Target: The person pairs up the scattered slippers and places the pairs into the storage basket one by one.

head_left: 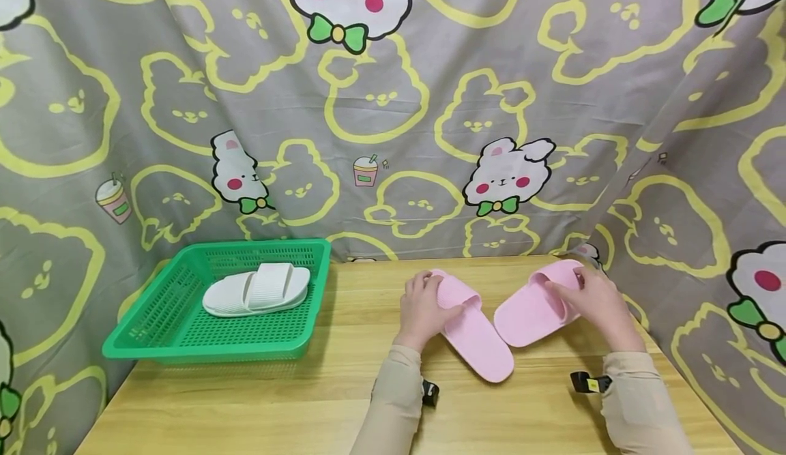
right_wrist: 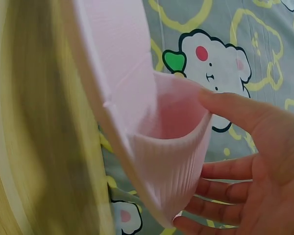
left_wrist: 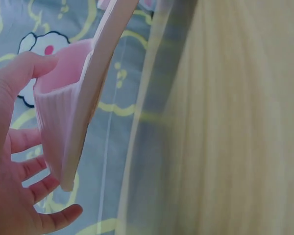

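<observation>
My left hand (head_left: 424, 308) pinches a pink slide slipper (head_left: 482, 346) at its strap, thumb in the strap's opening and fingers along the outer side. A matching pink slipper (head_left: 525, 315) is gripped the same way by my right hand (head_left: 604, 305). Both toes point away from me, and the heels angle in close to each other. In the left wrist view, a gap shows between the slipper's sole (left_wrist: 90, 88) and the table. The right wrist view shows the thumb at the strap (right_wrist: 171, 156), with the other fingers outside it.
A green perforated basket (head_left: 209, 354) stands at the left of the wooden table (head_left: 344, 387), with white slide footwear (head_left: 227, 296) inside. Patterned grey cloth (head_left: 381, 155) hangs behind the table and along both sides. Black devices sit at both wrists.
</observation>
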The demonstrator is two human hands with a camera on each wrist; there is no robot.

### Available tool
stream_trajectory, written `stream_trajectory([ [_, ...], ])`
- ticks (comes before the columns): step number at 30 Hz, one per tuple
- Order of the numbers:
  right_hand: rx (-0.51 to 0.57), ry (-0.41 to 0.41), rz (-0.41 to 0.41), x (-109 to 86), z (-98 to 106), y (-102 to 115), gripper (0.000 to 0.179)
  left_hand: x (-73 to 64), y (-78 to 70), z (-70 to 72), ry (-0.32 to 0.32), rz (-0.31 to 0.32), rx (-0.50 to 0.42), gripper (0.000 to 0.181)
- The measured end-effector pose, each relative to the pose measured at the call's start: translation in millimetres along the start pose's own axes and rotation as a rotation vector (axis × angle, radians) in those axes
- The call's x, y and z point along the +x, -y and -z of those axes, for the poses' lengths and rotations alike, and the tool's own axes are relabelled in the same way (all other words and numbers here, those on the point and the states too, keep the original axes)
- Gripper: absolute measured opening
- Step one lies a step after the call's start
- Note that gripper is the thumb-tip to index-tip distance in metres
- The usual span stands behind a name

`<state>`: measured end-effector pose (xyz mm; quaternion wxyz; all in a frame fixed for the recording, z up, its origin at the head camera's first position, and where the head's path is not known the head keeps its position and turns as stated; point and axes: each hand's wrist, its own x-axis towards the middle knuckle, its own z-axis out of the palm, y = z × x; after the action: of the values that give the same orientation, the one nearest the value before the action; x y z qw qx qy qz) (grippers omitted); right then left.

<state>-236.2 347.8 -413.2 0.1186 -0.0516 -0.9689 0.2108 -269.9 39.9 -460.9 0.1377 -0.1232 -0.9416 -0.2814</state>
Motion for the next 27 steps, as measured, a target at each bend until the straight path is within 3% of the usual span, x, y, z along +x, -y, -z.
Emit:
stream_trajectory([
  [5, 0.020, -0.093, 0.003, -0.6, 0, 3, 0.081, 0.9, 5.5, 4.6, -0.082, 0.013, -0.039, 0.069],
  [9, 0.039, -0.136, -0.005, -0.4, 0, 4, 0.080, 2.2, 9.4, 7.7, -0.111, 0.027, -0.054, 0.069],
  [19, 0.085, -0.164, -0.032, -0.1, 1, 4, 0.079, 4.2, 12.8, 14.0, -0.147, 0.067, -0.092, 0.072],
  [27, 0.101, -0.167, -0.055, 0.5, 2, 4, 0.079, 6.3, 18.5, 15.7, -0.229, 0.111, -0.114, 0.073],
])
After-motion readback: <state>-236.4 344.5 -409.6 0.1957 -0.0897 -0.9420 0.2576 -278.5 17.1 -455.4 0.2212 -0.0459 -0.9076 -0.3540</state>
